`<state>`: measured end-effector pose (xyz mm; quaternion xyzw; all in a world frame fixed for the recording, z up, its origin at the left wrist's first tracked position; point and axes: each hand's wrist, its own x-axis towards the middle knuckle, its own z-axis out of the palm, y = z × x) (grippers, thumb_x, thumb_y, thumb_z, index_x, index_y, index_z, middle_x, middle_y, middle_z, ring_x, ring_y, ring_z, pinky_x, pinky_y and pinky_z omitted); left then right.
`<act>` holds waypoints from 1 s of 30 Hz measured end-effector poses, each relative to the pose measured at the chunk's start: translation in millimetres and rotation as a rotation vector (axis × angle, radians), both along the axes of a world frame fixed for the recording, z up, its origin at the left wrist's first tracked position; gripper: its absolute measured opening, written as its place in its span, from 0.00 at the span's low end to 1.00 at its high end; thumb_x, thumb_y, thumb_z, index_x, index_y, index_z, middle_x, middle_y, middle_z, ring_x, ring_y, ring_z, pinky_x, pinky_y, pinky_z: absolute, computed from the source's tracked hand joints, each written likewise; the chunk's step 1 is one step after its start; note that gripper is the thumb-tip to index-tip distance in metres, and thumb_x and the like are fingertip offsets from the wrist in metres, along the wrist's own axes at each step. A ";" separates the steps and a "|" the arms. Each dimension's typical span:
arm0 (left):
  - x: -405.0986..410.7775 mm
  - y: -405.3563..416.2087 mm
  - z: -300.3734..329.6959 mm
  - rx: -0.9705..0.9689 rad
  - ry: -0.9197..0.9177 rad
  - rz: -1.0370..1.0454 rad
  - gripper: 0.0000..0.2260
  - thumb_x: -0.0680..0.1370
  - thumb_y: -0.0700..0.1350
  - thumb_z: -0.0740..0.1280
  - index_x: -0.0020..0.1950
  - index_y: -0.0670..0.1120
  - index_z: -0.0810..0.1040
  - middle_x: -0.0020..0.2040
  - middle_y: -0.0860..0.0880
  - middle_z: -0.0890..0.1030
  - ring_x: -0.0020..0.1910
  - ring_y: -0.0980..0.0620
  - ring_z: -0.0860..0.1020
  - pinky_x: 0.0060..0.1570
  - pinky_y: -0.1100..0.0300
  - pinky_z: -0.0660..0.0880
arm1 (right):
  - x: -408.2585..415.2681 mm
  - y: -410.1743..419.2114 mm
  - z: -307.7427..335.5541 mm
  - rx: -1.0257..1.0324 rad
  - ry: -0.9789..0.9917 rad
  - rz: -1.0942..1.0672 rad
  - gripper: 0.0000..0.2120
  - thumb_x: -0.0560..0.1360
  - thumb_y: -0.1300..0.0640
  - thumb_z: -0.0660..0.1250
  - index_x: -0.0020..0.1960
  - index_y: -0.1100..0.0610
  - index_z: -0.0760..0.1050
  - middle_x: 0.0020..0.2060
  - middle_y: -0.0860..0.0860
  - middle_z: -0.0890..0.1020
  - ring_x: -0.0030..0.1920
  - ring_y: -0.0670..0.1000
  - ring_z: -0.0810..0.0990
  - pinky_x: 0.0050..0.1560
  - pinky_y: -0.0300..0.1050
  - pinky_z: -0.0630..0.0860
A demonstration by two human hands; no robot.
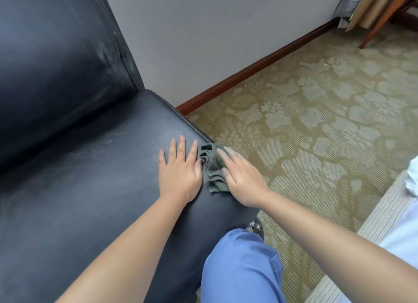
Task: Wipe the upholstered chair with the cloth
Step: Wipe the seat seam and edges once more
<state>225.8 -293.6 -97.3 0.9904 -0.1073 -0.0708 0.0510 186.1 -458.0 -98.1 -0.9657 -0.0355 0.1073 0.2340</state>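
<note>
the chair (90, 167) is black and glossy, with its seat filling the lower left and its backrest rising at the upper left. the cloth (213, 167), dark green and bunched into folds, lies on the seat at the chair's right edge, partly over that edge.

the left hand (179, 170) lies flat on the seat just left of the cloth, palm down, fingers straight and slightly spread; its thumb touches the cloth's left side. the right hand (243, 178) rests on top of the cloth's right part, fingers straight and close together, pressing down rather than pinching; whether the thumb hooks under the cloth cannot be told.

right of the chair the carpet (316, 121), olive with pale flowers, runs to a wall (203, 42) with a dark red skirting (260, 69). a blue trouser leg (242, 268) stands against the chair's front, with a dark shoe (255, 227) beside it. a wooden leg (384, 20) slants at the far corner, well apart from the chair.
</note>
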 end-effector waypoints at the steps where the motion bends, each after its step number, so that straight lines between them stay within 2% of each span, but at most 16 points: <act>1: -1.7 -1.6 -0.1 0.007 0.005 -0.009 0.23 0.82 0.54 0.42 0.78 0.55 0.45 0.79 0.50 0.43 0.77 0.49 0.40 0.75 0.47 0.40 | 6.8 -0.2 -2.1 0.037 0.052 -0.061 0.23 0.83 0.51 0.46 0.77 0.50 0.50 0.76 0.48 0.55 0.75 0.49 0.54 0.72 0.46 0.54; 3: -6.5 -5.3 0.9 0.021 0.018 -0.038 0.23 0.82 0.54 0.42 0.78 0.55 0.45 0.79 0.51 0.43 0.77 0.48 0.40 0.75 0.46 0.40 | 30.2 0.6 -4.0 0.150 0.193 -0.240 0.22 0.82 0.50 0.44 0.76 0.50 0.56 0.73 0.51 0.64 0.71 0.53 0.64 0.67 0.49 0.62; 5: -11.3 -6.4 1.5 0.026 0.017 -0.056 0.23 0.83 0.54 0.42 0.78 0.56 0.44 0.79 0.51 0.43 0.77 0.48 0.40 0.74 0.46 0.41 | 37.6 3.5 -0.2 0.186 0.234 -0.310 0.21 0.82 0.49 0.43 0.73 0.51 0.60 0.70 0.53 0.68 0.68 0.56 0.68 0.64 0.50 0.64; 7: -14.1 -4.9 1.7 0.026 0.004 -0.066 0.23 0.82 0.54 0.39 0.78 0.56 0.45 0.79 0.51 0.44 0.77 0.48 0.41 0.74 0.46 0.41 | 17.1 7.7 1.5 0.112 0.123 -0.235 0.22 0.82 0.49 0.45 0.75 0.52 0.56 0.73 0.51 0.63 0.71 0.53 0.63 0.67 0.48 0.62; 9: -15.2 -4.7 0.7 0.031 -0.008 -0.077 0.25 0.79 0.55 0.36 0.78 0.57 0.45 0.79 0.51 0.45 0.77 0.47 0.41 0.74 0.45 0.41 | -15.3 9.9 1.0 0.005 -0.027 -0.127 0.24 0.82 0.50 0.47 0.77 0.52 0.50 0.76 0.50 0.54 0.75 0.50 0.54 0.72 0.45 0.53; 11: -15.5 -7.2 0.0 0.015 -0.012 -0.077 0.29 0.76 0.57 0.32 0.78 0.57 0.46 0.79 0.50 0.46 0.77 0.47 0.42 0.74 0.44 0.41 | -29.9 7.4 -5.4 -0.025 -0.081 -0.096 0.25 0.82 0.50 0.48 0.77 0.52 0.49 0.77 0.50 0.52 0.76 0.49 0.50 0.74 0.44 0.49; 13: -15.5 -9.1 0.4 0.011 -0.003 -0.075 0.28 0.77 0.58 0.33 0.78 0.57 0.46 0.79 0.50 0.46 0.77 0.46 0.42 0.74 0.44 0.41 | -13.3 3.8 -9.2 0.035 -0.007 -0.198 0.24 0.82 0.50 0.47 0.77 0.52 0.51 0.76 0.50 0.56 0.75 0.50 0.55 0.72 0.45 0.54; 16: -15.0 -8.8 2.8 0.024 0.020 -0.080 0.23 0.82 0.55 0.42 0.78 0.57 0.45 0.79 0.51 0.44 0.77 0.46 0.40 0.74 0.43 0.40 | 21.7 0.4 -4.0 0.190 0.255 -0.426 0.22 0.83 0.49 0.43 0.74 0.54 0.59 0.71 0.52 0.67 0.70 0.55 0.66 0.65 0.49 0.63; 17: -15.4 -8.0 3.2 0.024 0.022 -0.082 0.23 0.83 0.55 0.42 0.78 0.58 0.45 0.79 0.52 0.44 0.77 0.46 0.40 0.73 0.43 0.39 | 21.0 2.3 -1.6 0.182 0.251 -0.438 0.22 0.82 0.49 0.43 0.72 0.54 0.62 0.70 0.53 0.69 0.68 0.56 0.68 0.64 0.50 0.65; 20: -17.6 -7.1 2.6 0.033 0.007 -0.095 0.23 0.82 0.55 0.40 0.77 0.58 0.45 0.79 0.52 0.44 0.77 0.46 0.40 0.73 0.42 0.40 | -25.4 12.9 -4.8 0.029 -0.031 -0.309 0.23 0.82 0.50 0.47 0.75 0.55 0.56 0.74 0.51 0.62 0.72 0.52 0.61 0.69 0.49 0.61; 22: -17.4 -8.8 1.8 0.035 0.001 -0.100 0.22 0.82 0.55 0.40 0.77 0.59 0.45 0.79 0.51 0.44 0.77 0.45 0.40 0.73 0.42 0.41 | -48.3 9.5 -12.2 0.068 -0.103 -0.286 0.24 0.82 0.51 0.48 0.77 0.52 0.52 0.76 0.49 0.56 0.75 0.49 0.54 0.72 0.46 0.54; 23: -17.7 -9.9 1.6 0.035 0.007 -0.099 0.22 0.82 0.55 0.41 0.77 0.59 0.45 0.79 0.51 0.44 0.77 0.45 0.40 0.73 0.42 0.40 | -44.0 3.7 -17.5 0.137 -0.048 -0.348 0.23 0.83 0.51 0.48 0.77 0.52 0.53 0.75 0.49 0.58 0.75 0.50 0.55 0.71 0.46 0.54; 25: -17.8 -9.7 3.0 0.040 0.025 -0.103 0.22 0.82 0.55 0.42 0.77 0.59 0.45 0.79 0.51 0.44 0.77 0.45 0.40 0.73 0.41 0.40 | -14.2 -8.0 -19.7 0.319 0.207 -0.578 0.21 0.83 0.52 0.46 0.73 0.55 0.62 0.72 0.53 0.66 0.70 0.54 0.65 0.67 0.48 0.61; 27: -17.8 -8.0 4.2 0.035 0.040 -0.103 0.22 0.82 0.55 0.41 0.77 0.61 0.44 0.79 0.51 0.43 0.77 0.45 0.39 0.72 0.39 0.40 | 3.9 -12.4 -14.1 0.352 0.384 -0.714 0.20 0.83 0.55 0.45 0.66 0.60 0.70 0.65 0.59 0.73 0.59 0.58 0.73 0.58 0.49 0.67; 29: -16.3 -6.8 4.7 0.028 0.057 -0.101 0.22 0.82 0.56 0.41 0.76 0.63 0.44 0.79 0.51 0.42 0.77 0.44 0.38 0.71 0.36 0.40 | -6.7 -5.4 -9.7 0.274 0.289 -0.666 0.18 0.82 0.55 0.47 0.63 0.58 0.71 0.62 0.57 0.75 0.54 0.57 0.73 0.53 0.48 0.69; 30: -15.7 -6.8 4.2 0.032 0.063 -0.099 0.21 0.82 0.57 0.41 0.76 0.64 0.44 0.79 0.50 0.42 0.77 0.44 0.38 0.70 0.35 0.40 | -20.8 0.3 -8.8 0.257 0.183 -0.601 0.18 0.82 0.54 0.47 0.67 0.57 0.69 0.66 0.54 0.73 0.60 0.56 0.71 0.58 0.48 0.68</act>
